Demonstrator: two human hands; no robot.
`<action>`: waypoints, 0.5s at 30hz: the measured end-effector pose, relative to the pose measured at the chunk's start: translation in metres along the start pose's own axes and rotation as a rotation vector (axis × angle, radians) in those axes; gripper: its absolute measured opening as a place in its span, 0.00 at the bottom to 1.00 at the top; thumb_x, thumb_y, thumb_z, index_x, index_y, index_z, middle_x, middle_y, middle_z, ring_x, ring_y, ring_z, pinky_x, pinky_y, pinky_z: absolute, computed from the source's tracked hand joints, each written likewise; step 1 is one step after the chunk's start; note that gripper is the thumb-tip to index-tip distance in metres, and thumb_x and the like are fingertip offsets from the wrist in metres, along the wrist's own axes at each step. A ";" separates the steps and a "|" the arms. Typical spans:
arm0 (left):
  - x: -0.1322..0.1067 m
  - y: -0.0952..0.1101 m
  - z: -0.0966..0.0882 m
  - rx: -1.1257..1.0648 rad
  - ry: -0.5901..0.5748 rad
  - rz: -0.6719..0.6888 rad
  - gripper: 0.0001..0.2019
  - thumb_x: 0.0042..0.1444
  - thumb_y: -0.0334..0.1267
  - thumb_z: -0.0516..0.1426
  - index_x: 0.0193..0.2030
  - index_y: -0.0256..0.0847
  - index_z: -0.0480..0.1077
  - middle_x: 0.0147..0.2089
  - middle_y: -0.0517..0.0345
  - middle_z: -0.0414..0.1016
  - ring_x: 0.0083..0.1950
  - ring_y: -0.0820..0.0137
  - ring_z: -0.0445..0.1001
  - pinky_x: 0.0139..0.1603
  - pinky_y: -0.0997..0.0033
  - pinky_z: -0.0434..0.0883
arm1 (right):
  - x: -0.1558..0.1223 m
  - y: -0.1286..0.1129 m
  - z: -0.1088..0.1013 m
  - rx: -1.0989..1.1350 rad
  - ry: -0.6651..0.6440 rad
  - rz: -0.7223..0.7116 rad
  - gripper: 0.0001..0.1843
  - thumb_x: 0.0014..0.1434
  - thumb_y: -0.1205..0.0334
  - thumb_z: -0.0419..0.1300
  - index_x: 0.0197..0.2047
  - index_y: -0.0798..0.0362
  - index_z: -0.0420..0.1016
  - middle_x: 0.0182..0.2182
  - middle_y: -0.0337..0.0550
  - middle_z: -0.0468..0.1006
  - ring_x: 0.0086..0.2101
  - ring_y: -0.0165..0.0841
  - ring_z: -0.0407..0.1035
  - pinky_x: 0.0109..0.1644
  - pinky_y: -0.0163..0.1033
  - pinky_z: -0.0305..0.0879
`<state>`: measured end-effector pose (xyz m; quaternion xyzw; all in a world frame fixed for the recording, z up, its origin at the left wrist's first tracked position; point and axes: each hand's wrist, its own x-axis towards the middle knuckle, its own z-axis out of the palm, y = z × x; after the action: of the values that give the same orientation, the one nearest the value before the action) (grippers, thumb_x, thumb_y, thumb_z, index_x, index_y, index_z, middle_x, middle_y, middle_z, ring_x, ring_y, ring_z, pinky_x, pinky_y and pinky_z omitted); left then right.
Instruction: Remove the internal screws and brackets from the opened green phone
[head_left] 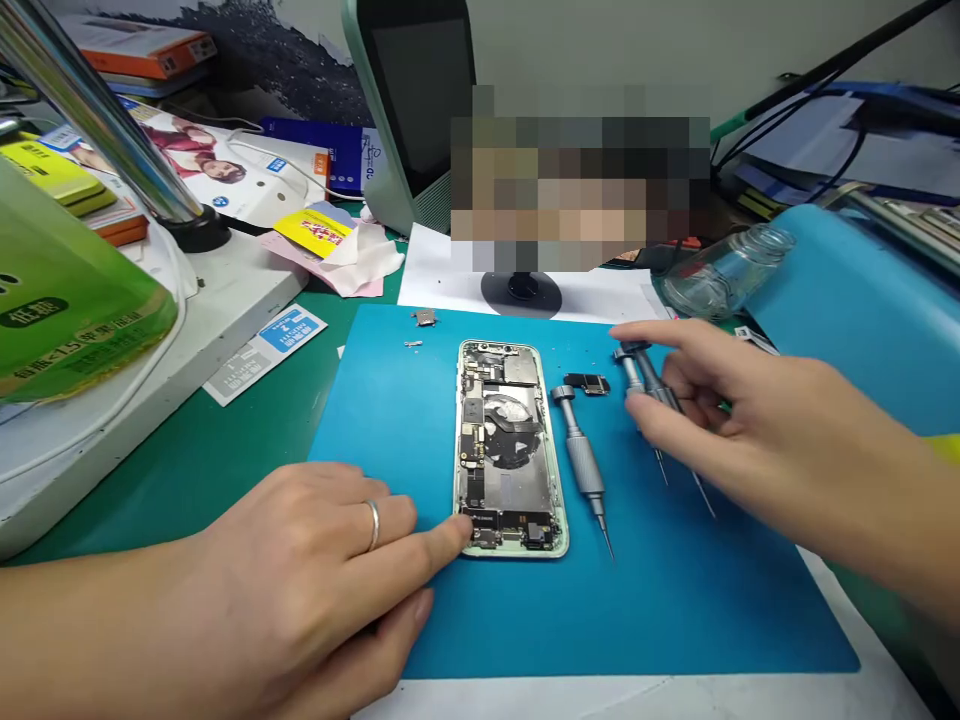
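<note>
An opened phone [517, 480], its circuit boards and inner frame showing, lies on a blue work mat [390, 420]. My left hand [322, 570], a ring on one finger, rests at the lower left with its index fingertip on the phone's lower left edge. It holds nothing. To the right of the phone lies a grey precision screwdriver [585, 465], tip toward me. Two more precision screwdrivers [652, 385] lie farther right, partly hidden under my right hand [727, 400]. Its thumb and index finger are spread apart around their capped ends.
Small phone parts lie on the mat: a dark piece [587, 384] right of the phone and a metal piece [425, 317] at upper left. Behind stands a round black base [521, 292]. A glass jar [727, 270] lies tilted at back right; a lamp post [112, 110] rises at left.
</note>
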<state>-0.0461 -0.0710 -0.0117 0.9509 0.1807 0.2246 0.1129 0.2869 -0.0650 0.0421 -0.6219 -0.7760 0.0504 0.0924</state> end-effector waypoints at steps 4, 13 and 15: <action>-0.003 -0.003 0.002 -0.043 -0.059 -0.005 0.15 0.69 0.31 0.53 0.59 0.36 0.73 0.34 0.56 0.78 0.30 0.69 0.77 0.29 0.68 0.72 | 0.000 -0.002 0.014 -0.101 -0.017 -0.070 0.23 0.69 0.49 0.54 0.62 0.47 0.72 0.23 0.35 0.73 0.20 0.28 0.67 0.18 0.32 0.52; 0.001 -0.002 -0.002 -0.043 -0.078 0.030 0.14 0.69 0.32 0.53 0.58 0.35 0.73 0.34 0.57 0.79 0.29 0.67 0.78 0.24 0.64 0.67 | -0.005 -0.018 0.022 -0.249 0.101 -0.230 0.22 0.74 0.53 0.48 0.59 0.49 0.78 0.47 0.37 0.83 0.40 0.37 0.80 0.39 0.42 0.72; 0.001 -0.003 -0.002 -0.045 -0.085 0.027 0.14 0.69 0.32 0.53 0.58 0.35 0.73 0.35 0.57 0.79 0.29 0.67 0.78 0.23 0.64 0.67 | -0.007 -0.024 0.021 -0.261 0.135 -0.256 0.21 0.75 0.53 0.48 0.60 0.49 0.77 0.45 0.36 0.83 0.36 0.33 0.79 0.35 0.39 0.69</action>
<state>-0.0471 -0.0676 -0.0100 0.9592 0.1578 0.1893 0.1387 0.2609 -0.0764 0.0255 -0.5267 -0.8408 -0.1045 0.0683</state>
